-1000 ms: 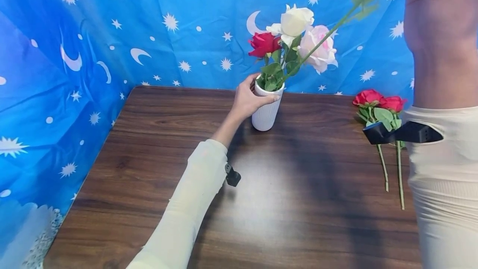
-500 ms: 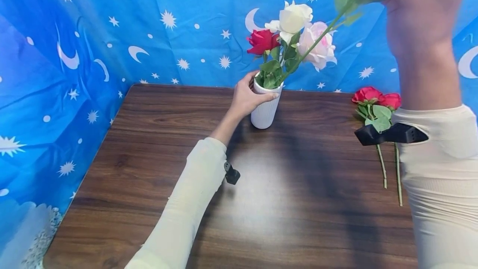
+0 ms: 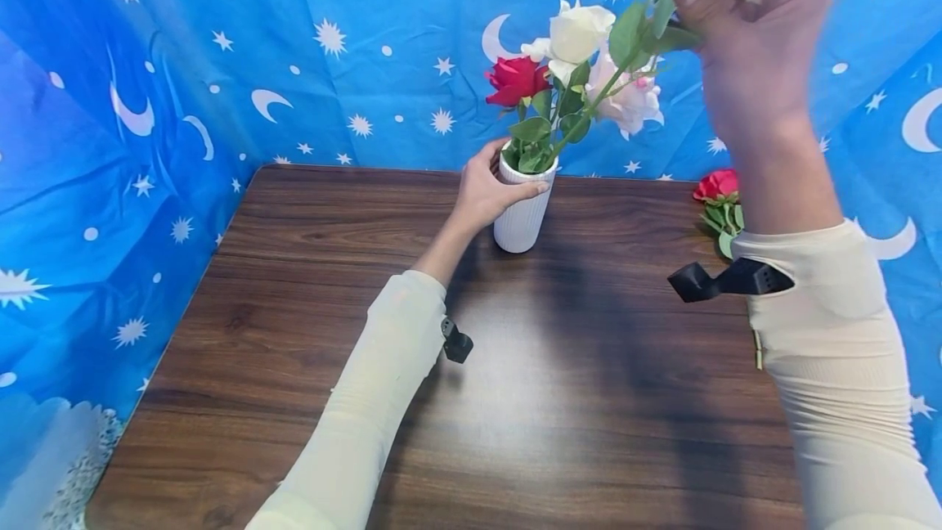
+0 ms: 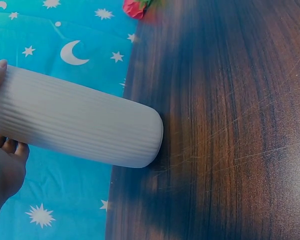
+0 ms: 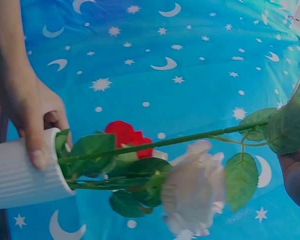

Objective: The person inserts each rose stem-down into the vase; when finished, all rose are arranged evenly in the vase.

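Note:
My left hand (image 3: 487,190) grips a white ribbed vase (image 3: 521,223) near its rim, thumb across the front. The vase stands near the table's back edge, its base showing in the left wrist view. A red rose (image 3: 515,82), a white rose (image 3: 581,33) and a pale pink rose (image 3: 624,101) rise from its mouth. High at the right, my right hand (image 3: 761,47) holds another rose by its upper stem; its pale bloom is mostly cut off by the head view's top edge. That rose's green stem (image 5: 190,139) slants down into the vase mouth, past the pink bloom.
On the dark wooden table (image 3: 589,415), a red rose (image 3: 715,185) lies at the right, partly hidden behind my right forearm. A blue cloth (image 3: 397,47) with moons and stars hangs along the back and left. Black wrist cameras (image 3: 458,342) sit on both sleeves.
My right hand has moved left and a little down with the held rose, and its forearm now covers much of the roses on the table. The left hand stays on the vase.

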Available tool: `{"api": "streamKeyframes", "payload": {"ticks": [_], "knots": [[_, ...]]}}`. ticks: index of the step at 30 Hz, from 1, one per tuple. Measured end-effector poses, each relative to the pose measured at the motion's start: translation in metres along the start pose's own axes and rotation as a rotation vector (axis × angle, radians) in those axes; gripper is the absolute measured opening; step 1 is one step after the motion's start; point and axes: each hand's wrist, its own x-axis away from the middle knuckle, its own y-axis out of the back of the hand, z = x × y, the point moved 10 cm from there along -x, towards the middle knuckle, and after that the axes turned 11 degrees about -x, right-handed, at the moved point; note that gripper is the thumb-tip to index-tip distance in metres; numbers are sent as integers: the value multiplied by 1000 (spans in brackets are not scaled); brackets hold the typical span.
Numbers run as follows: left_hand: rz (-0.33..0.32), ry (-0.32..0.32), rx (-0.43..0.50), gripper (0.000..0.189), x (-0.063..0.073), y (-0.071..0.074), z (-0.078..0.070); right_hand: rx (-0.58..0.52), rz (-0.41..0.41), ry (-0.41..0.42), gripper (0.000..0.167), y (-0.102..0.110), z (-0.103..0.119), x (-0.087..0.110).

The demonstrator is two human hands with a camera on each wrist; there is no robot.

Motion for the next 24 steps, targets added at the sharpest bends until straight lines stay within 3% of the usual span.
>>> {"api": "streamKeyframes", "payload": {"ticks": [6, 13, 19, 24], "knots": [[8, 6, -6, 83, 1, 0, -1, -71, 8, -88, 16, -2, -20, 11], [14, 14, -7, 84, 1, -1, 0, 14, 76, -63, 23, -9, -31, 20], [14, 11, -11, 83, 2, -2, -1, -73, 33, -76, 27, -6, -37, 22], [9, 12, -1, 83, 2, -1, -1, -78, 22, -75, 28, -7, -38, 20]]}}
